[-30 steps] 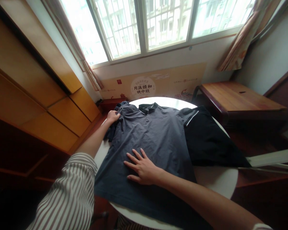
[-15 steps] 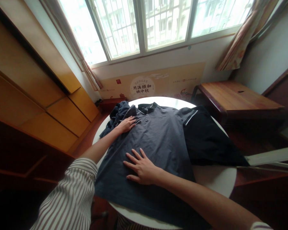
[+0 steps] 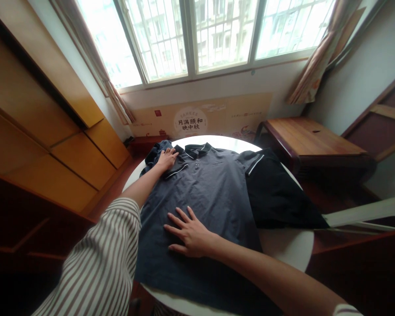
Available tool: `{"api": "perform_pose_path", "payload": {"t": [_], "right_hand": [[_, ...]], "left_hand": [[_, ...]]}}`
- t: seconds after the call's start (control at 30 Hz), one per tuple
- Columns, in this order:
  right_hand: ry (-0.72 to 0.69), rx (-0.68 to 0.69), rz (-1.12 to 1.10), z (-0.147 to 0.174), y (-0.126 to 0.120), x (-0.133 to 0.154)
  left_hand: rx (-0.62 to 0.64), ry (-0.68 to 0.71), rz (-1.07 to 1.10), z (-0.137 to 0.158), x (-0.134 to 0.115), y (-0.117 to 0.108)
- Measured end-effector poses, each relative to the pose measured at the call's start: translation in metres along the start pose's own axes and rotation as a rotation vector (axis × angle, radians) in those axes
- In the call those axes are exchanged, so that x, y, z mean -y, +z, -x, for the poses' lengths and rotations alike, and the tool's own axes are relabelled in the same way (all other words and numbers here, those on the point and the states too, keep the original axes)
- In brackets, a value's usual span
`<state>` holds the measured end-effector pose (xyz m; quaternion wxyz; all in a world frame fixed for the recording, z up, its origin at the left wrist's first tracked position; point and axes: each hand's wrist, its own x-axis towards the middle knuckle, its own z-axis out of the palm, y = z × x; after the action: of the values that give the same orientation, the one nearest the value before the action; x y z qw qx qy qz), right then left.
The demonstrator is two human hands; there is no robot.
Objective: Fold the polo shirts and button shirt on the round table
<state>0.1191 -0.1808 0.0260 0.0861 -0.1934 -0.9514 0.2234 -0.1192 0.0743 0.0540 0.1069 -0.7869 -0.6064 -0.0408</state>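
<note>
A dark grey polo shirt (image 3: 213, 184) lies face up, its black collar toward the window and its hem toward me. My right hand (image 3: 192, 235) rests flat on the lower front of the shirt, fingers spread, holding nothing. At the left shoulder, my left hand (image 3: 167, 160) touches the cloth beside the white-edged sleeve (image 3: 177, 169). Its fingers are bent but somewhat apart, and I see no clear grip. Beyond that hand sits a crumpled dark blue garment (image 3: 154, 153). Black cloth (image 3: 276, 193) spreads out under the right sleeve.
The shirt lies on a round white table (image 3: 292, 245). A low wooden table (image 3: 316, 136) stands to the right, near a pale bar (image 3: 365, 215). Wooden cabinets (image 3: 66, 149) line the left side. A barred window (image 3: 224, 35) is ahead.
My left hand has moved up and left from the sleeve toward the shoulder edge. The left sleeve now lies flatter, with more of its white edge showing. My right hand stays on the shirt front.
</note>
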Motion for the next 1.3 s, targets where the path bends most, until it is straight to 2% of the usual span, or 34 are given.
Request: {"api": "perform_pose_path", "payload": {"t": [0.1, 0.23, 0.37, 0.5, 0.57, 0.67, 0.73, 0.8, 0.9, 0.93, 1.03, 1.2, 1.3], "right_hand": [[0.001, 0.006, -0.012, 0.001, -0.001, 0.000], [-0.003, 0.000, -0.029, 0.002, -0.003, 0.000], [-0.001, 0.006, -0.026, 0.003, -0.002, -0.002], [0.017, 0.000, -0.015, 0.004, -0.004, 0.002], [0.061, -0.043, -0.045, 0.006, -0.017, 0.007], [0.163, -0.254, -0.196, 0.015, -0.063, 0.004], [0.265, -0.407, -0.320, 0.025, -0.105, -0.018], [0.448, -0.487, -0.379, 0.038, -0.146, -0.058], [0.927, -0.702, -0.382, 0.061, -0.186, -0.133], [1.096, -0.772, -0.420, 0.069, -0.192, -0.156], [1.289, -0.833, -0.442, 0.085, -0.194, -0.202], [1.399, -0.878, -0.425, 0.086, -0.185, -0.232], [1.405, -0.916, -0.396, 0.078, -0.184, -0.241]], "left_hand": [[0.013, -0.086, 0.006, -0.004, 0.010, 0.004], [0.079, -0.194, 0.079, 0.006, 0.027, 0.019], [0.073, -0.294, 0.175, 0.014, 0.039, 0.034], [0.050, -0.330, 0.224, 0.012, 0.044, 0.042], [0.035, -0.335, 0.245, 0.011, 0.044, 0.044], [0.019, -0.341, 0.266, 0.012, 0.044, 0.047], [0.003, -0.339, 0.270, 0.013, 0.043, 0.048], [-0.013, -0.334, 0.275, 0.014, 0.041, 0.047], [-0.033, -0.328, 0.281, 0.014, 0.039, 0.046], [-0.038, -0.327, 0.283, 0.014, 0.039, 0.046], [-0.049, -0.329, 0.287, 0.015, 0.038, 0.046], [-0.047, -0.333, 0.273, 0.014, 0.038, 0.048], [-0.044, -0.331, 0.251, 0.014, 0.038, 0.049]]}}
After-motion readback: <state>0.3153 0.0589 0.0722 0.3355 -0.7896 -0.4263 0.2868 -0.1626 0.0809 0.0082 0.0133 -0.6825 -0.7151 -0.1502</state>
